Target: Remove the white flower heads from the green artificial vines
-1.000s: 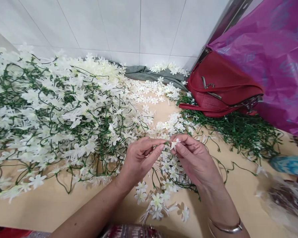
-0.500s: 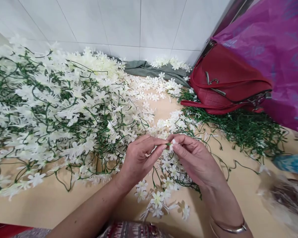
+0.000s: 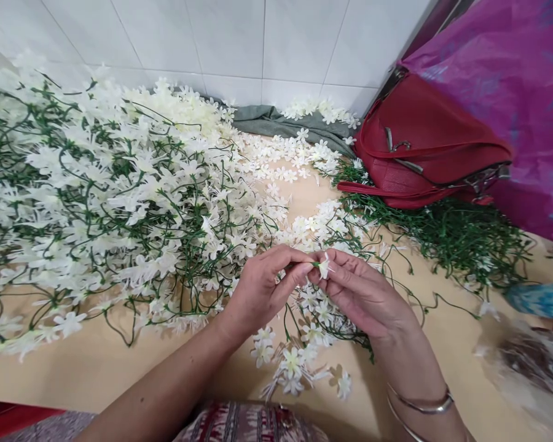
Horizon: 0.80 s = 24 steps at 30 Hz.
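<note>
My left hand (image 3: 271,285) pinches a thin green stem between thumb and forefinger, just below a small white artificial flower (image 3: 324,267). Close against it, my right hand (image 3: 366,288) has its thumb and fingers pressed around that flower's white petals. Beneath both hands lie loose white flower heads (image 3: 313,334) mixed with green stems. A large heap of white artificial flowers on green stems (image 3: 133,196) spreads to the left of my left hand.
Loose white petals (image 3: 286,159) lie toward the tiled wall, before a rolled grey-green cloth (image 3: 262,120). A red handbag (image 3: 428,144) rests on bare green stems (image 3: 474,245) beside a magenta bag (image 3: 525,92). Clear plastic wrapping (image 3: 525,374) sits at the right of the table (image 3: 46,380).
My right hand's fingers have shifted around the flower, whose white petals now show more openly between my hands. My left hand keeps its pinch on the stem. The view has tilted slightly.
</note>
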Available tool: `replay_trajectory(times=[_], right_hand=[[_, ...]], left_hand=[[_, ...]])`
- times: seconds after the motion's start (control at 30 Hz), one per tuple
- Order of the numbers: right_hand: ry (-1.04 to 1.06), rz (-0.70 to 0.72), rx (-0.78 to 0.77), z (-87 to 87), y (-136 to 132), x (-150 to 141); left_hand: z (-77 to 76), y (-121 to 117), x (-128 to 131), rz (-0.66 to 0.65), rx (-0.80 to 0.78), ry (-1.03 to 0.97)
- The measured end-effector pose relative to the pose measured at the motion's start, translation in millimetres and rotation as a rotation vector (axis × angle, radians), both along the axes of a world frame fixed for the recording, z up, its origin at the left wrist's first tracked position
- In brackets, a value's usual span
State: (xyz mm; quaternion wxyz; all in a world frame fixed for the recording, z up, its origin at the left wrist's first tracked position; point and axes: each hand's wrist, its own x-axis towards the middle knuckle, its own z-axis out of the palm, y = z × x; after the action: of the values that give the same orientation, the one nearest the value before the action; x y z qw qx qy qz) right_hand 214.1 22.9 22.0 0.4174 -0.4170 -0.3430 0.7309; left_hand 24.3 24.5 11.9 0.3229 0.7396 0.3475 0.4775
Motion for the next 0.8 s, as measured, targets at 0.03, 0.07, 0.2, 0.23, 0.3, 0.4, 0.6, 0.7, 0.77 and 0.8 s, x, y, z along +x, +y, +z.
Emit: replay_trajectory(times=[0.03, 0.07, 0.2, 0.23, 0.3, 0.4, 0.6, 0.7, 0.77, 0.8], right_hand=[[-0.006, -0.002, 0.000, 0.1, 0.1, 0.0], [-0.012, -0.005, -0.002, 0.1, 0.1, -0.2], [0.001, -0.014, -0.023, -0.3, 0.0, -1.6], [0.005, -0.018, -0.029, -0.6, -0.1, -2.0], [0.005, -0.025, -0.035, -1.3, -0.3, -2.5], [-0.014, -0.036, -0.030, -2.6, -0.1, -2.2], [-0.041, 0.012, -0.024, -2.8, 1.9, -2.0], [-0.039, 0.025, -0.006, -4.6, 2.4, -3.0], [-0.041, 0.024, 0.005, -6.9, 2.5, -3.7], [-0.046, 0.021, 0.007, -8.1, 2.5, -3.9]], left_hand=[[0.3, -0.3, -0.1, -0.002, -0.001, -0.004], [0.5, -0.5, -0.2, -0.005, -0.002, -0.006], [-0.2, -0.8, 0.3, -0.014, -0.009, -0.012], [-0.7, -0.7, 0.5, -0.014, -0.012, -0.011], [-1.9, -0.2, 0.8, -0.011, -0.010, 0.001], [-4.9, 0.5, 1.3, 0.001, -0.007, 0.040], [-14.1, 2.1, 2.2, -0.009, -0.013, 0.076], [-18.5, 3.4, 1.6, -0.010, -0.003, 0.081], [-20.5, 4.4, 0.8, -0.006, -0.002, 0.096], [-21.1, 4.8, 0.4, -0.005, -0.002, 0.110]])
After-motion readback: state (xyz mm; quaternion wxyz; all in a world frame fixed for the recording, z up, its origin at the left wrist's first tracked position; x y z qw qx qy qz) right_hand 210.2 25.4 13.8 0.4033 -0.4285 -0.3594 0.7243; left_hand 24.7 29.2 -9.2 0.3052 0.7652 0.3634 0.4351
